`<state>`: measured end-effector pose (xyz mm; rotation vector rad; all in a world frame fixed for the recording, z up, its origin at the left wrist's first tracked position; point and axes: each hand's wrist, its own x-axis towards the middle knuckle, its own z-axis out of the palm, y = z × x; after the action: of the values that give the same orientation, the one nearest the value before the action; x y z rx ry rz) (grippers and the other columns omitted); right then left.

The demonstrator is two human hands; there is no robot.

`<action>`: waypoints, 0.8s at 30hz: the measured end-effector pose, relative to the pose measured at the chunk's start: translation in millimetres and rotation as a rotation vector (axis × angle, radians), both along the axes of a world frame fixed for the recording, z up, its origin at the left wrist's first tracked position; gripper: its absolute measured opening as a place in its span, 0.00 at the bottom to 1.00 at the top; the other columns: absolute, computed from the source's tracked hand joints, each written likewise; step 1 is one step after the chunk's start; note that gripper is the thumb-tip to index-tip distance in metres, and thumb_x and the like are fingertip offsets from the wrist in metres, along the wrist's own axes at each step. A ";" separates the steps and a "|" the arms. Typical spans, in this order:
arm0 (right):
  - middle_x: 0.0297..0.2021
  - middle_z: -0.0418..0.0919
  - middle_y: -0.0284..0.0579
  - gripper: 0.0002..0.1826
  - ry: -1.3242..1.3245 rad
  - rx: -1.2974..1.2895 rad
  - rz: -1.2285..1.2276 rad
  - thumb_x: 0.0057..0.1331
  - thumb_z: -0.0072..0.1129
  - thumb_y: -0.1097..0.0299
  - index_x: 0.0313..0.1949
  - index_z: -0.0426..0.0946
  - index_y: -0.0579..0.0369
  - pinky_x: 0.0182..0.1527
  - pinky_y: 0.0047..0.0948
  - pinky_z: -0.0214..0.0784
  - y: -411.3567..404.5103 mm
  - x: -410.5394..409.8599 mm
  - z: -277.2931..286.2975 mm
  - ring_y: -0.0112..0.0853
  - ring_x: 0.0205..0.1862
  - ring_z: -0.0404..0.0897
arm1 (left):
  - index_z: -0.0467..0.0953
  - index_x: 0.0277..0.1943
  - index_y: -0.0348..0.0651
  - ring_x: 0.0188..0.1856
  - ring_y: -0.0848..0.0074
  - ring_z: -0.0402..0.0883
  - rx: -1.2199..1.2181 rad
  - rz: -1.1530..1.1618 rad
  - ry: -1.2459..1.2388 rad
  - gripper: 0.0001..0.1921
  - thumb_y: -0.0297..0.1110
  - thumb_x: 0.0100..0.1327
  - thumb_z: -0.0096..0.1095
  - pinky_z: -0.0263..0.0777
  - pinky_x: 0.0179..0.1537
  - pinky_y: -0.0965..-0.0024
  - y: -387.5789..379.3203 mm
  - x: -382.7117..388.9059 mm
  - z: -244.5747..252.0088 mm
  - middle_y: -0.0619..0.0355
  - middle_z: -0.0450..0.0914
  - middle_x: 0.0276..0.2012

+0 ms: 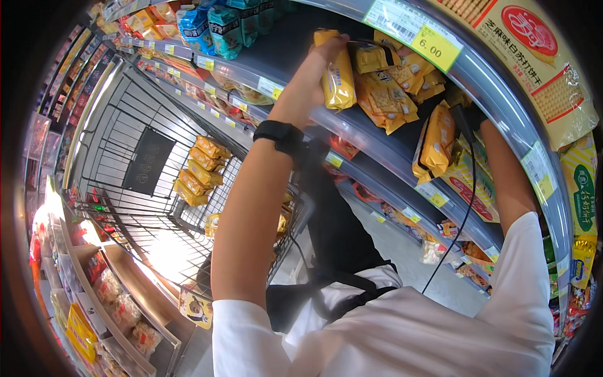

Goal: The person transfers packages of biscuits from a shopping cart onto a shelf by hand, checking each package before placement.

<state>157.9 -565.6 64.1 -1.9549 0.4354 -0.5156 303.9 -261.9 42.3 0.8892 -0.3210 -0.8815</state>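
Note:
My left hand [316,70] grips an upright yellow cracker pack [340,82] at the front of the dark shelf [282,54]. More yellow cracker packs [384,99] lie in a loose pile just right of it, some tilted over one another. My right arm [506,165] reaches in under the upper shelf's edge, and its hand is out of view behind that edge. Close by the right wrist, another yellow cracker pack [434,141] with a dark band leans over the shelf's front. A black cable [464,207] hangs from near that wrist.
A wire shopping cart [150,160] stands to my left, with several yellow packs [200,169] in it. Blue and teal bags [226,26] sit farther left on the shelf. A price rail [414,35] curves above my hands, below a large cracker bag [532,61].

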 end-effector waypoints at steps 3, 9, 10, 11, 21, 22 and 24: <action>0.68 0.64 0.49 0.41 0.001 -0.011 0.014 0.62 0.58 0.47 0.70 0.60 0.54 0.67 0.32 0.59 6.3 4.3 0.7 0.35 0.66 0.67 | 0.71 0.57 0.42 0.46 0.66 0.82 -0.029 0.115 -0.068 0.21 0.47 0.68 0.58 0.78 0.51 0.58 2.7 -6.3 10.7 0.53 0.81 0.47; 0.68 0.64 0.48 0.39 0.006 -0.077 0.100 0.63 0.58 0.50 0.70 0.60 0.54 0.67 0.31 0.59 29.2 41.4 3.1 0.34 0.66 0.67 | 0.71 0.57 0.42 0.50 0.67 0.82 -0.092 0.197 -0.053 0.23 0.51 0.69 0.57 0.78 0.52 0.58 33.4 -15.9 12.4 0.53 0.81 0.49; 0.68 0.64 0.48 0.39 0.005 -0.094 0.108 0.63 0.58 0.50 0.70 0.59 0.54 0.67 0.31 0.59 30.5 48.2 4.3 0.34 0.66 0.67 | 0.71 0.57 0.42 0.50 0.67 0.82 -0.166 0.208 -0.023 0.24 0.51 0.68 0.57 0.78 0.53 0.59 35.3 -18.1 12.9 0.53 0.81 0.49; 0.68 0.64 0.48 0.39 0.010 -0.116 0.112 0.63 0.57 0.51 0.70 0.59 0.53 0.67 0.31 0.59 33.8 58.1 3.9 0.33 0.66 0.67 | 0.71 0.57 0.42 0.50 0.67 0.82 -0.240 0.218 0.007 0.24 0.52 0.68 0.57 0.78 0.53 0.59 36.8 -20.2 13.8 0.53 0.81 0.48; 0.68 0.64 0.47 0.38 -0.121 0.010 0.045 0.64 0.57 0.55 0.71 0.59 0.53 0.67 0.29 0.58 22.5 39.6 12.3 0.32 0.66 0.67 | 0.72 0.57 0.42 0.51 0.65 0.82 -0.274 0.279 -0.084 0.25 0.53 0.67 0.59 0.76 0.55 0.57 50.1 -37.0 27.5 0.53 0.81 0.50; 0.68 0.64 0.47 0.37 -0.128 0.025 0.057 0.64 0.57 0.56 0.71 0.59 0.53 0.67 0.29 0.58 27.5 32.1 17.0 0.32 0.66 0.67 | 0.72 0.58 0.42 0.51 0.66 0.81 -0.277 0.274 -0.079 0.25 0.52 0.67 0.59 0.75 0.55 0.58 54.4 -40.2 27.4 0.53 0.81 0.50; 0.68 0.64 0.47 0.37 -0.119 0.014 0.105 0.64 0.57 0.57 0.71 0.59 0.53 0.67 0.29 0.58 45.3 23.5 26.4 0.32 0.66 0.67 | 0.72 0.58 0.41 0.51 0.66 0.81 -0.283 0.274 -0.104 0.25 0.52 0.67 0.59 0.75 0.55 0.58 70.4 -52.8 29.2 0.53 0.81 0.51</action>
<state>181.4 -520.4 90.6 -1.9103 0.2589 -0.5567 251.1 -191.6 71.5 0.6959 -0.3929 -0.5224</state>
